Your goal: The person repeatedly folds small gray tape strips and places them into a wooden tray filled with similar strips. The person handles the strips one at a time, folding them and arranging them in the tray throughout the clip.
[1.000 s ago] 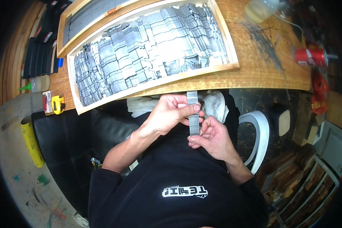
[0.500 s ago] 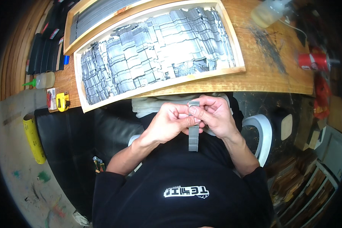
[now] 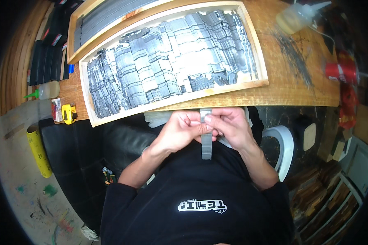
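Upright between my two hands is a narrow grey strip (image 3: 207,149) that looks like thin pieces stacked side by side, with fine lines running across it. My left hand (image 3: 179,131) pinches it from the left, thumb across its middle. From the other side my right hand (image 3: 232,127) grips the upper part between thumb and fingers. Both are just off the table's near edge, in front of my dark shirt. Beyond them lies a pale wooden tray (image 3: 254,83), filled with rows of thin grey and silvery pieces (image 3: 147,65).
Another wooden tray (image 3: 72,44) holds long grey strips behind the first. Dark slivers (image 3: 296,57) lie scattered on the wooden table (image 3: 319,92), near a squeeze bottle (image 3: 292,20) and a red can (image 3: 340,72). At left are a tape measure (image 3: 68,114) and a green-tipped bottle (image 3: 49,90).
The view has shifted slightly, so the tray and table sit a little lower. Both hands keep their hold on the strip, which now reaches closer to the table edge.
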